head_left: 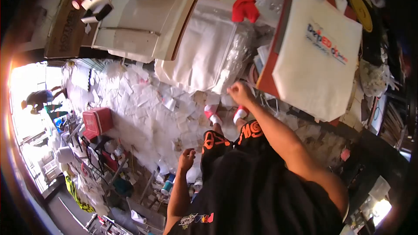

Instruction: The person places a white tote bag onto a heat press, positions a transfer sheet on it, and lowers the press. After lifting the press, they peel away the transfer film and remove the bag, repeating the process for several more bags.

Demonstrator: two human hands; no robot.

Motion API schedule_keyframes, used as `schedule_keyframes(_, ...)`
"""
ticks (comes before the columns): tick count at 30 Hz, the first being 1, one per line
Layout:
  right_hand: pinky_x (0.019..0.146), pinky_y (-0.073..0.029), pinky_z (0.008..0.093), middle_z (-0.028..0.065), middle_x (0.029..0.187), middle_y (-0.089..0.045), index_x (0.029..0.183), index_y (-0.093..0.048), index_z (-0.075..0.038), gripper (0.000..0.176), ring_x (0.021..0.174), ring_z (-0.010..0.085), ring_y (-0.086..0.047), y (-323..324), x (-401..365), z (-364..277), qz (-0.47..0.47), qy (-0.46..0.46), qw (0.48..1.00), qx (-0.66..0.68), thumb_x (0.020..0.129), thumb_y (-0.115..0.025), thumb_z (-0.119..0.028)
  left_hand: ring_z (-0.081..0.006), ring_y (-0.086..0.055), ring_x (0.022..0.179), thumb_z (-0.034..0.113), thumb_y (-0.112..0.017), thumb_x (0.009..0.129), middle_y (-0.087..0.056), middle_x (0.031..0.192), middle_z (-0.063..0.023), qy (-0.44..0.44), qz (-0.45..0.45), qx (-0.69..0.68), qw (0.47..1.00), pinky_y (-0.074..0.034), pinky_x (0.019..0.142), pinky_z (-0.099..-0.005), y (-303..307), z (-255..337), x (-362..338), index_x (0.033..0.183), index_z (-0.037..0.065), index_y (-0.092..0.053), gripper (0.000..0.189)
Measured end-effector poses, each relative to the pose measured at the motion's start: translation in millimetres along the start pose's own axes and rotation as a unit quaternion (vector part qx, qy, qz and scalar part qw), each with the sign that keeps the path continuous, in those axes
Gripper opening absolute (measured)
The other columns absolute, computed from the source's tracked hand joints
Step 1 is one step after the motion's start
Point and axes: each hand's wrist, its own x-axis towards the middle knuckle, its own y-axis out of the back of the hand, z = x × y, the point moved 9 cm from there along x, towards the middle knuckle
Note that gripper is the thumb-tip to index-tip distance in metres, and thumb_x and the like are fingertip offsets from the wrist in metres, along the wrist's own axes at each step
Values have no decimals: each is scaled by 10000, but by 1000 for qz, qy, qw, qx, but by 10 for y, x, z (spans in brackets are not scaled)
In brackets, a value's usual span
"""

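My right hand (241,94) is in front of the table edge, close to the lower corner of a stack of white cloth bags (191,56) in clear plastic. Its fingers are curled together; anything in them is too small to make out. My left hand (186,160) hangs low by my side, away from the table, its fingers loosely bent and slightly apart with nothing visible in them. To the right of my right hand, a white tote bag (315,56) with printed lettering lies flat on a red-brown board (269,76).
A red cloth (245,7) lies behind the bag stack. Paper scraps (148,100) litter the floor around my feet. A large beige machine or panel (130,21) stands at left, with a cardboard box (65,28) beside it. Farther off are a red cooler (97,122) and another person (38,99).
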Motion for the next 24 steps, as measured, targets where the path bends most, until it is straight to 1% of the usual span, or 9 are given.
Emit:
schedule_keyframes(4, 811, -547, 439, 207, 931, -713, 922, -678, -18, 542, 926, 384, -685, -338, 850, 83, 106, -155, 976, -108, 786, -744, -538, -229, -719, 861, 282, -535, 1012, -723, 1027, -175, 38, -11, -19, 999, -559, 776, -343, 25, -281, -301, 1200, -39, -619, 381)
schedule_keyframes(8, 902, -510, 496, 286, 1157, -629, 1137, -603, 40, 685, 1067, 416, -626, -661, 1233, 43, 151, -275, 942, -115, 800, -724, -544, -248, -718, 808, 286, -583, 962, -726, 930, -189, 120, 43, 7, 992, -550, 749, -368, 244, -1174, -657, 1092, -22, -676, 347)
schedule_keyframes(10, 945, -468, 528, 256, 1125, -642, 1148, -613, 23, 678, 1089, 387, -611, -634, 1109, -14, 303, -371, 851, -217, 784, -737, -537, -305, -718, 829, 280, -586, 948, -722, 920, -201, 109, 41, 31, 993, -547, 760, -395, 353, -1479, -776, 1065, -8, -686, 326)
schedule_keyframes(11, 975, -424, 554, 227, 1103, -645, 1147, -628, -19, 586, 1117, 354, -586, -709, 1186, 0, 316, -375, 838, -239, 781, -749, -460, -332, -712, 860, 270, -584, 941, -719, 930, -206, 125, 39, 86, 988, -544, 778, -410, 392, -1675, -877, 1071, 5, -691, 314)
schedule_keyframes(16, 928, -491, 498, 203, 1024, -709, 993, -684, -50, 278, 992, 394, -679, -687, 1344, 449, 210, -448, 868, -47, 762, -720, -202, -376, -688, 959, 267, -582, 902, -710, 967, -215, 162, -21, 171, 972, -529, 832, -455, 544, -1962, -992, 1026, 29, -707, 296)
schedule_keyframes(19, 872, -528, 485, 254, 953, -698, 955, -659, 18, 267, 948, 421, -678, -403, 1273, 481, 338, -239, 905, -95, 818, -666, -210, -363, -695, 959, 285, -595, 893, -718, 969, -203, 154, -47, 154, 975, -538, 838, -424, 560, -2046, -740, 1017, 31, -711, 306)
schedule_keyframes(20, 863, -529, 477, 257, 949, -695, 954, -655, 24, 280, 942, 420, -676, -311, 1221, 482, 356, -209, 904, -108, 828, -661, -226, -349, -700, 958, 296, -601, 895, -724, 970, -194, 132, -81, 168, 974, -540, 844, -413, 517, -2041, -620, 1027, 34, -714, 314)
schedule_keyframes(21, 853, -531, 470, 260, 946, -692, 953, -651, 29, 294, 937, 418, -675, -214, 1153, 427, 374, -178, 902, -122, 838, -656, -242, -333, -709, 927, 303, -619, 901, -731, 946, -183, 104, 6, 105, 989, -540, 841, -414, 615, -2006, -539, 1027, 26, -712, 318)
schedule_keyframes(24, 812, -525, 479, 254, 994, -682, 1000, -642, 34, 322, 924, 416, -663, 35, 865, 332, 346, -171, 917, -96, 865, -640, -257, -278, -713, 822, 259, -625, 921, -727, 903, -184, 97, 36, 3, 995, -551, 778, -393, 753, -1803, -149, 1059, -23, -686, 320)
